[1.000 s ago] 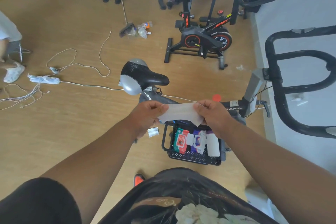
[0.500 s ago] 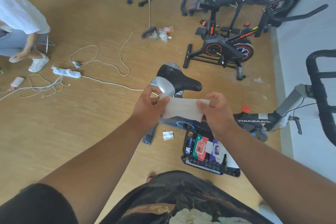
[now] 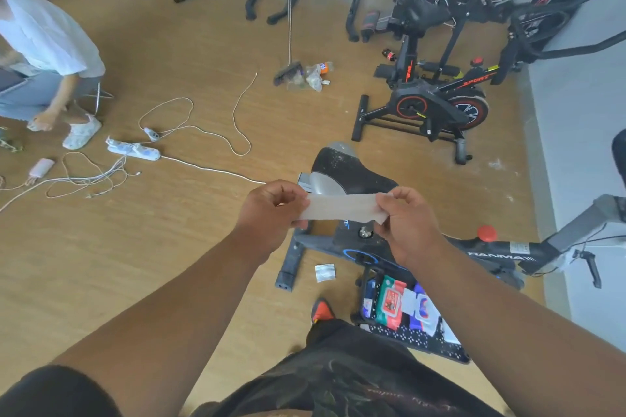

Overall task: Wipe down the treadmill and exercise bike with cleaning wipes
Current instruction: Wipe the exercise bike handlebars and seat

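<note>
Wipe (image 3: 342, 208) hangs stretched flat between my two hands, above the exercise bike's saddle (image 3: 349, 173). From the head view, my left hand (image 3: 271, 210) pinches its left edge with curled fingers, and my right hand (image 3: 404, 223) pinches the right edge. Below, wipe packs (image 3: 389, 303) lie in a black basket (image 3: 423, 342) beside the exercise bike (image 3: 491, 252) frame.

Wipe packs (image 3: 403, 305) in basket (image 3: 426, 345), below bike saddle (image 3: 349, 173).
</note>
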